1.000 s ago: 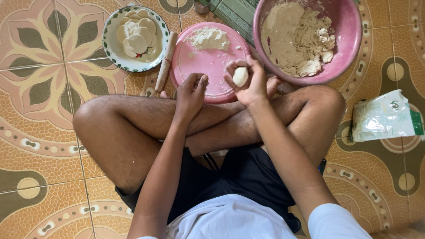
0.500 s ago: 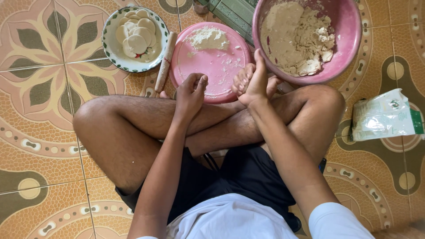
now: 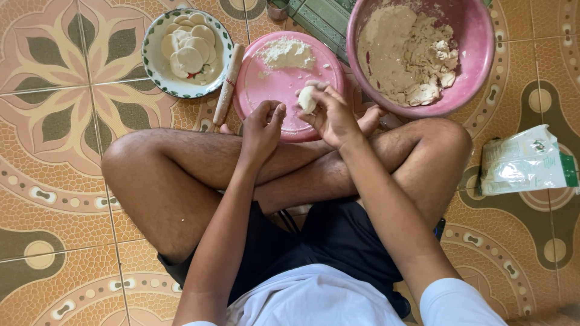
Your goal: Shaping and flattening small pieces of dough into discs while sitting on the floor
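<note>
Patterned floor tiles (image 3: 54,199) in orange, green and cream lie all around us as we sit cross-legged on them, and we work outward from our lap. Nearest, above our crossed shins, our left hand (image 3: 261,124) is loosely curled with the fingers bent inward, and we see nothing gripped in it. Just at its three o'clock, close but apart, our right hand (image 3: 333,115) pinches a small pale dough piece (image 3: 307,98) between thumb and fingertips, its fingers half closed around it. So the dough lies to the right of the left hand and is already in the right one; its shape is a rounded lump, slightly taller than wide. Both hands hover over the near edge of a round pink board (image 3: 266,90), which carries a heap of white flour (image 3: 285,53) toward its twelve o'clock. A wooden rolling pin (image 3: 228,84) lies along the board's nine o'clock side, its long axis running near to far. Farther out, at eleven o'clock, a green-rimmed plate (image 3: 158,81) holds flattened dough discs (image 3: 187,54). At one o'clock a large pink bowl (image 3: 477,36) holds crumbly dough mix (image 3: 411,54). At three o'clock lies a plastic bag (image 3: 524,162).
</note>
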